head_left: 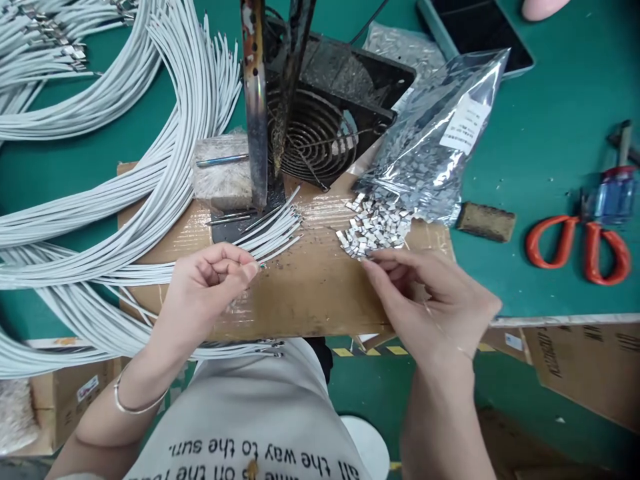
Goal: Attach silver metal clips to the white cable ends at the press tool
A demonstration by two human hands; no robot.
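My left hand point(207, 290) is closed in a pinch over the brown cardboard point(310, 300), with a white wire between thumb and forefinger. Just beyond its fingers lies a small fan of white wires point(277, 233), their ends pointing right. My right hand point(433, 303) has thumb and forefinger pressed together at the near edge of a pile of small silvery metal terminals point(377, 227). Whatever sits in that pinch is too small to make out. Behind the pile, a clear plastic bag point(425, 133) holds more such terminals.
Thick bundles of white wires point(165, 200) fill the left side. A soldering stand's metal upright point(256, 107) rises before a black fan point(320, 133), beside a wrapped block point(223, 180). A brown sponge point(486, 222), red-handled scissors point(555, 250) and a tablet-like device point(480, 30) lie rightward.
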